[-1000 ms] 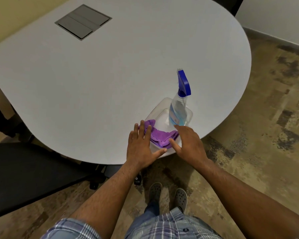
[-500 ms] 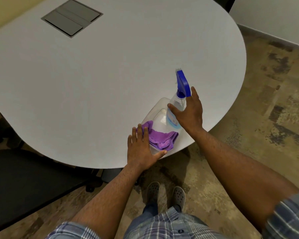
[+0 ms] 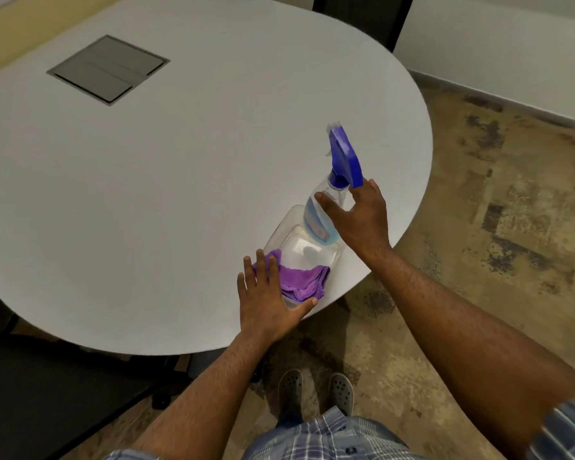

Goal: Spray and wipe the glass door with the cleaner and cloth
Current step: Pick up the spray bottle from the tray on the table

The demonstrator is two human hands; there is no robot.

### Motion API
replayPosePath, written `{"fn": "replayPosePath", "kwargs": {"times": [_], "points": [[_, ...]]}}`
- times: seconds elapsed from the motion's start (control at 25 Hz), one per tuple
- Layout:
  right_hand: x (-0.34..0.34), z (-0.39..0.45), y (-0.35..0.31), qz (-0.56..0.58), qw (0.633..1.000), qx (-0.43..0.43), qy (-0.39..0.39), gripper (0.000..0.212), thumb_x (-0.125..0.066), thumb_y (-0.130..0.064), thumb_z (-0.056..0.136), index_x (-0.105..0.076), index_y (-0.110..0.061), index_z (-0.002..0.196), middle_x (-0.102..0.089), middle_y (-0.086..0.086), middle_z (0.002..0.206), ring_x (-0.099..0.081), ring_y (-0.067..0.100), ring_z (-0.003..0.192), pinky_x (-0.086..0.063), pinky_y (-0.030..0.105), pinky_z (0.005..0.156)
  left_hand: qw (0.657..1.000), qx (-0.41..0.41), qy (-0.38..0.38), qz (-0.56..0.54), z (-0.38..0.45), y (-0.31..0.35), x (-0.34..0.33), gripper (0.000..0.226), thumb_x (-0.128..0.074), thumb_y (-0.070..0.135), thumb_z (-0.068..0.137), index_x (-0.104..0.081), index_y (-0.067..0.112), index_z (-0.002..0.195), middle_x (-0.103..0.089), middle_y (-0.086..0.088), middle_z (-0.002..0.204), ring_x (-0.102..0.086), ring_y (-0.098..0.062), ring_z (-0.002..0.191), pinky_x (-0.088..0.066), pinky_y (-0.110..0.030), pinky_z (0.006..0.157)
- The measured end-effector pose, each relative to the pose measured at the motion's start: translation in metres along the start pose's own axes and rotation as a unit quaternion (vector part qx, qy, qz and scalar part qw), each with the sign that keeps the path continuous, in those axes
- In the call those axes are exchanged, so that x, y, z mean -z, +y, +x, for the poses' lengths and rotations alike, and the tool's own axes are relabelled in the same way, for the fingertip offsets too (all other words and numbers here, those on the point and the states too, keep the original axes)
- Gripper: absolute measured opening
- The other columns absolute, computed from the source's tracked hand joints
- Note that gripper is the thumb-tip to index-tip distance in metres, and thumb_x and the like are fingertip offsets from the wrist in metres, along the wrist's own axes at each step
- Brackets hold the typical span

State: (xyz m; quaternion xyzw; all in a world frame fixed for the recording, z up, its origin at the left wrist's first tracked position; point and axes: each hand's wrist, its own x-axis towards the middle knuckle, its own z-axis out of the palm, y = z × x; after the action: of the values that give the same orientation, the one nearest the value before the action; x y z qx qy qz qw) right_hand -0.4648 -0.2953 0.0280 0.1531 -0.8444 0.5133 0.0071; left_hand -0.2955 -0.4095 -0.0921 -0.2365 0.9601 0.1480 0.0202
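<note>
- Right hand (image 3: 362, 224): a second ago it hovered low at the near edge of the clear tray (image 3: 281, 229), fingers loose. Now it is up at the spray bottle (image 3: 319, 217), thumb across the front of the clear body and the fingers curled round the far side, just under the blue trigger head (image 3: 344, 157).
- Bottle now tilted, head leaning away from the person; its base is over the tray's far end. Whether it has left the tray floor I cannot tell.
- Left hand (image 3: 268, 300): barely moved. Flat, fingers straight and spread, tips resting on the purple cloth (image 3: 304, 280) at the tray's near end, thumb along the tray's near rim. Cloth not yet gripped.
- Tray sits at the desk (image 3: 180, 194) edge nearest the person; cloth lies just beyond the left fingertips and under them, bottle inside the right fingers.
- Meaning: pickup of the cleaner is under way, cloth pickup only begun. The glass door is not in view, so spraying and wiping are all ahead.
- Watch: the tray is light and close to the edge; the flat left hand probably steadies it during the lift.
</note>
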Motion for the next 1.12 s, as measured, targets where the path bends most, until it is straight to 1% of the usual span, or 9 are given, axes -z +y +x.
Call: {"fn": "replayPosePath", "kwargs": {"times": [0.32,0.48,0.56,0.68,0.76,0.84,0.96,1.04,1.12], "points": [[0.067,-0.04,-0.054,-0.042,0.991,-0.004,0.125,0.054,-0.071,-0.05,0.081,-0.063,-0.013,0.119,-0.066,0.007,0.124,-0.055,0.025,0.121,-0.043,0.056,0.103,0.968,-0.158,0.079,-0.18,0.032,0.092,0.072,0.116,-0.031,0.096,0.068,0.015,0.033,0.154,0.016,0.009,0.164,0.01,-0.015,0.152,0.012,-0.036,0.12],[0.102,-0.081,-0.062,-0.08,0.979,-0.031,0.185,0.05,-0.074,-0.047,0.079,-0.065,-0.013,0.114,-0.069,0.006,0.113,-0.058,0.011,0.107,-0.046,0.055,0.099,0.932,-0.239,0.04,-0.27,0.017,0.136,0.074,0.126,-0.049,0.089,0.066,0.004,0.021,0.158,0.012,0.004,0.166,0.006,-0.013,0.153,-0.003,-0.049,0.124],[0.119,-0.104,-0.062,-0.104,0.971,-0.033,0.211,0.044,-0.074,-0.046,0.078,-0.068,-0.013,0.107,-0.072,0.0,0.101,-0.052,-0.006,0.095,-0.042,0.055,0.104,0.913,-0.258,0.011,-0.316,-0.002,0.155,0.07,0.127,-0.067,0.079,0.066,0.005,0.027,0.157,0.007,0.005,0.167,-0.002,-0.012,0.153,-0.012,-0.052,0.123],[0.151,-0.138,-0.062,-0.115,0.964,-0.039,0.237,0.032,-0.072,-0.045,0.077,-0.066,-0.02,0.096,-0.064,-0.021,0.085,-0.054,-0.011,0.081,-0.044,0.052,0.101,0.88,-0.299,-0.013,-0.368,-0.038,0.186,0.067,0.115,-0.078,0.063,0.065,0.0,0.044,0.147,-0.012,0.0,0.165,-0.025,-0.019,0.148,-0.027,-0.054,0.118],[0.176,-0.158,-0.063,-0.065,0.971,-0.059,0.223,0.041,-0.071,-0.044,0.076,-0.061,-0.024,0.11,-0.062,-0.023,0.098,-0.056,-0.011,0.091,-0.051,0.04,0.095,0.863,-0.354,-0.017,-0.359,-0.064,0.207,0.066,0.114,-0.076,0.06,0.066,-0.004,0.032,0.15,-0.019,-0.006,0.162,-0.026,-0.025,0.148,-0.027,-0.053,0.118],[0.202,-0.177,-0.061,0.039,0.978,-0.076,0.191,0.059,-0.071,-0.036,0.075,-0.05,-0.032,0.13,-0.055,-0.027,0.124,-0.052,-0.01,0.114,-0.045,0.032,0.102,0.843,-0.405,-0.04,-0.351,-0.088,0.224,0.061,0.114,-0.078,0.057,0.068,-0.015,0.015,0.153,-0.026,-0.015,0.159,-0.026,-0.029,0.148,-0.029,-0.053,0.118],[0.246,-0.225,-0.058,0.111,0.974,-0.059,0.19,0.07,-0.065,-0.012,0.078,-0.04,-0.022,0.142,-0.047,-0.008,0.146,-0.045,0.005,0.133,-0.035,0.043,0.114,0.823,-0.456,-0.057,-0.334,-0.14,0.254,0.053,0.121,-0.079,0.055,0.07,-0.007,0.011,0.157,-0.003,-0.014,0.166,-0.002,-0.022,0.154,-0.014,-0.049,0.123],[0.275,-0.269,-0.056,0.13,0.966,-0.061,0.217,0.074,-0.062,-0.004,0.078,-0.034,-0.014,0.146,-0.047,0.0,0.148,-0.047,0.009,0.133,-0.035,0.043,0.114,0.811,-0.488,-0.067,-0.315,-0.182,0.274,0.045,0.124,-0.077,0.058,0.071,-0.003,0.009,0.158,0.009,-0.008,0.166,0.01,-0.016,0.153,-0.006,-0.044,0.125],[0.303,-0.323,-0.055,0.135,0.954,-0.068,0.259,0.076,-0.061,-0.003,0.078,-0.032,-0.016,0.147,-0.049,0.0,0.146,-0.051,0.01,0.13,-0.038,0.041,0.112,0.788,-0.528,-0.076,-0.309,-0.234,0.294,0.037,0.121,-0.076,0.06,0.071,-0.007,0.012,0.158,0.007,-0.009,0.166,0.01,-0.017,0.153,-0.004,-0.041,0.124]]}}
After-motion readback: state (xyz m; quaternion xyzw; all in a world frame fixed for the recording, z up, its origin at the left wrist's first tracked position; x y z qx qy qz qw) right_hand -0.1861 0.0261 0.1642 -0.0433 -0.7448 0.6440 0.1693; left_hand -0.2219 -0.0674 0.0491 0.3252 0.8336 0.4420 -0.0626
